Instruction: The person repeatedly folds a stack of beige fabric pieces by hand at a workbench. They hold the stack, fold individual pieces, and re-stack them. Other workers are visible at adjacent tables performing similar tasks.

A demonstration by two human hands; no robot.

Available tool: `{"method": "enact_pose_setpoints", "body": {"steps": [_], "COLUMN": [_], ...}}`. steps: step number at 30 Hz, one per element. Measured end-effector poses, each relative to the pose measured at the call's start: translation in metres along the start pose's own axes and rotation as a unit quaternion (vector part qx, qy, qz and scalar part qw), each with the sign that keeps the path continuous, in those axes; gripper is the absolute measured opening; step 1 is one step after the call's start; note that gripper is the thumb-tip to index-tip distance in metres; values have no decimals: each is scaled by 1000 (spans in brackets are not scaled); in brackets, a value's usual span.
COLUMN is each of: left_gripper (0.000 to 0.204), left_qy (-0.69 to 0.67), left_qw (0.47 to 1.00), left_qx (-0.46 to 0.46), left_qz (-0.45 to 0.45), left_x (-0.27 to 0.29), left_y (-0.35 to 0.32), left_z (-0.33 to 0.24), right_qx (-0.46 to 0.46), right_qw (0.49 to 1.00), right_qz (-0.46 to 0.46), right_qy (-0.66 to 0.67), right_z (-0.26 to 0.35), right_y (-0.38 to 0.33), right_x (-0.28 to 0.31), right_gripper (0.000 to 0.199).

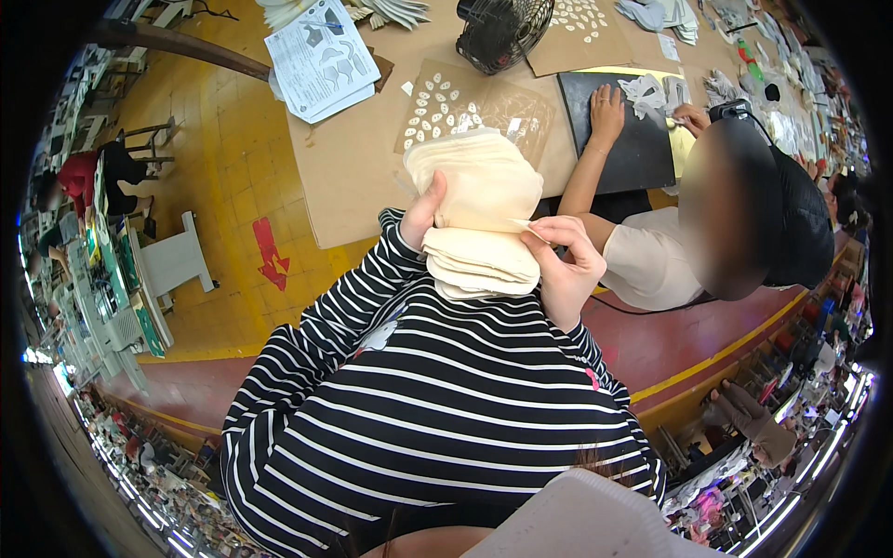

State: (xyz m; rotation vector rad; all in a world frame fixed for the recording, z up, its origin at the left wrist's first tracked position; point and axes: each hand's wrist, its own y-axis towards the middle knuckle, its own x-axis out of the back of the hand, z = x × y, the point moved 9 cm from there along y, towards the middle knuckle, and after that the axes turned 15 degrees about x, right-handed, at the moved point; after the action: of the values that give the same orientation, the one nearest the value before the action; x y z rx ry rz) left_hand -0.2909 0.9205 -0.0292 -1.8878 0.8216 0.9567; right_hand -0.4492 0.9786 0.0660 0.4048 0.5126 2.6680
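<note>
Striped sleeves rise toward a stack of cream fabric pieces, held up against the chest below the desk's near edge. Left hand grips its left side, closed; right hand pinches the right edge. Beyond, the cardboard-covered desk, a black fan, and a co-worker's hand on a black mat.

We see a yellow tiled floor left of the hands with a red arrow mark, a brown cardboard-covered table beyond them, a black fan further off, white stools at far left
</note>
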Motion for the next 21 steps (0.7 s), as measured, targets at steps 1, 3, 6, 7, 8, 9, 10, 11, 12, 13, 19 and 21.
{"method": "enact_pose_setpoints", "body": {"steps": [1, 3, 6, 7, 8, 9, 10, 11, 12, 13, 19, 21], "left_gripper": [78, 78, 76, 74, 73, 71, 70, 70, 71, 72, 64, 65], "left_qy": [-3, -9, -24, -30, -33, -37, -41, -19, 3, 24, 145, 169], "left_qw": [1000, 1000, 999, 999, 999, 999, 999, 999, 998, 997, 987, 982], "left_qx": [-1, 10, 16, 17, 22, 26, 30, 43, 57, 71, 48, 47], "left_qz": [0, 11, 25, 30, 14, -2, -18, -19, -20, -20, -54, -64], "left_x": [-1, 3, 3, 2, 4, 7, 9, 9, 8, 7, 6, 1], "left_y": [0, 1, 1, 0, -1, -2, -3, -3, -3, -3, -8, -10], "left_z": [-1, 2, 3, 3, 4, 5, 6, 7, 8, 10, 2, -3], "right_qx": [9, 27, 40, 56, 72, 88, 71, 54, 37, -19, -185, -163], "right_qw": [1000, 1000, 998, 997, 995, 993, 994, 995, 994, 993, 967, 975], "right_qz": [-1, -2, 42, 55, 69, 83, 77, 71, 65, 55, 35, 50], "right_qy": [4, 11, -3, -6, -8, -11, 18, 48, 77, 104, 174, 139], "right_z": [1, 4, 11, 15, 19, 22, 19, 16, 13, 6, -11, -10], "right_y": [1, 2, 5, 6, 8, 8, 8, 7, 6, 4, -7, -7], "right_x": [0, -1, -5, -6, -7, -8, -7, -6, -5, -6, -19, -18], "right_gripper": [16, 16, 15, 14, 14, 13, 14, 15, 17, 20, 28, 22]}}
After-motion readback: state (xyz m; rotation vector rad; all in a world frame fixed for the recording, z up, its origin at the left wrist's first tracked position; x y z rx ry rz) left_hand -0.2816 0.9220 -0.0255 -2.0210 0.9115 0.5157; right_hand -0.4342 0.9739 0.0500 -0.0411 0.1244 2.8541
